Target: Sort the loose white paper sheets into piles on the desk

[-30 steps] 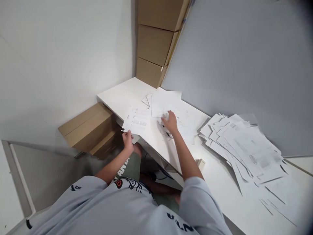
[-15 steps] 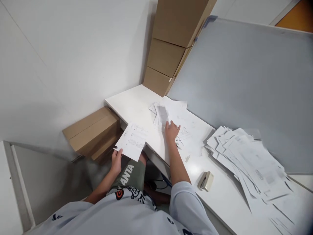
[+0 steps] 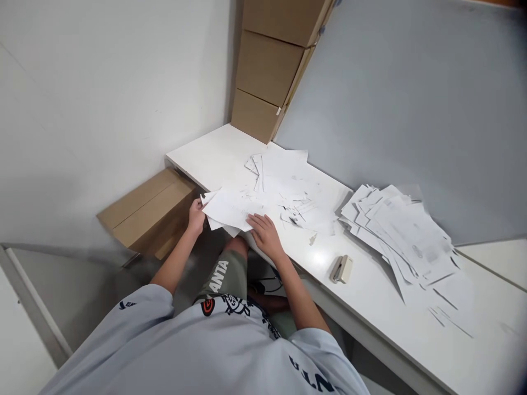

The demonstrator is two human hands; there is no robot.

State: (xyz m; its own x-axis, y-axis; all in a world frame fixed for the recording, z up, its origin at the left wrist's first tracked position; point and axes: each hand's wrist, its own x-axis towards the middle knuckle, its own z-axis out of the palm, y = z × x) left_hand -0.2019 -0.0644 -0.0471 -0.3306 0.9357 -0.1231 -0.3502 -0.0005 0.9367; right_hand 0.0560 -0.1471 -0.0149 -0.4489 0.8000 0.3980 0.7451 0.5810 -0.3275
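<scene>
My left hand [image 3: 196, 215] grips the left edge of a few white printed sheets [image 3: 230, 208] held over the near edge of the white desk [image 3: 370, 307]. At the sheets' right end lies my right hand [image 3: 265, 235], fingers stretched toward them and touching the paper. Just beyond, a loose heap of papers and torn scraps [image 3: 292, 186] is spread on the desk.
A large fanned pile of printed sheets [image 3: 403, 230] lies to the right, and a small beige stapler [image 3: 341, 269] sits near the desk's front edge. Cardboard boxes [image 3: 267, 66] are stacked in the far corner. Another box [image 3: 144, 211] sits low at the left. A grey partition stands behind.
My right hand has come back from the scrap heap to the held sheets. My left hand has lifted the sheets up to the desk edge.
</scene>
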